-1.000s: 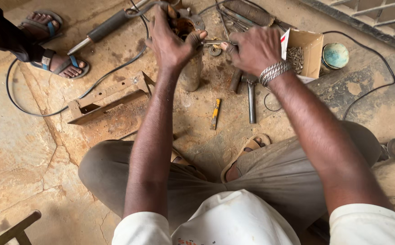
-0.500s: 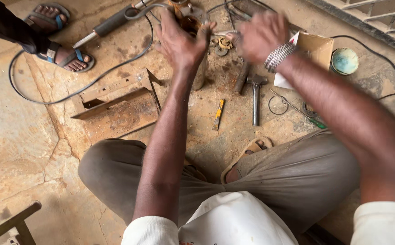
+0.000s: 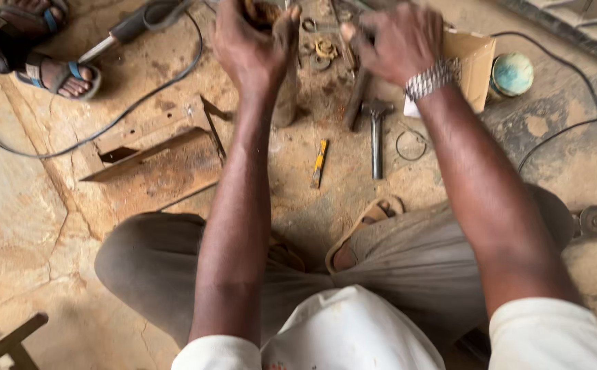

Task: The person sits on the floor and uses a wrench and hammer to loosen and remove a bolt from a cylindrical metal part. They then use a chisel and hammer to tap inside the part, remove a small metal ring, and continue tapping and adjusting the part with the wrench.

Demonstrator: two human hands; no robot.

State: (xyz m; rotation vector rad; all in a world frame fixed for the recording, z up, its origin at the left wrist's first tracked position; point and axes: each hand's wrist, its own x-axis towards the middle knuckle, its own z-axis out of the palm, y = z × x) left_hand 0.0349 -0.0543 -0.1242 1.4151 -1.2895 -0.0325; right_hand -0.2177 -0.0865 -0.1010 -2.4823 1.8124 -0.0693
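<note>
Left hand (image 3: pixel 254 41), 12 o'clock: fingers closed around a rusty brown part (image 3: pixel 260 10), its top cut off by the frame edge. Right hand (image 3: pixel 398 38), 1 o'clock: fingers curled, grip cannot be told. Open tan cardboard box (image 3: pixel 473 58), 2 o'clock. Round teal tin (image 3: pixel 513 73) just beside it. Hammer (image 3: pixel 376 130) and yellow utility knife (image 3: pixel 319 163), centre floor.
</note>
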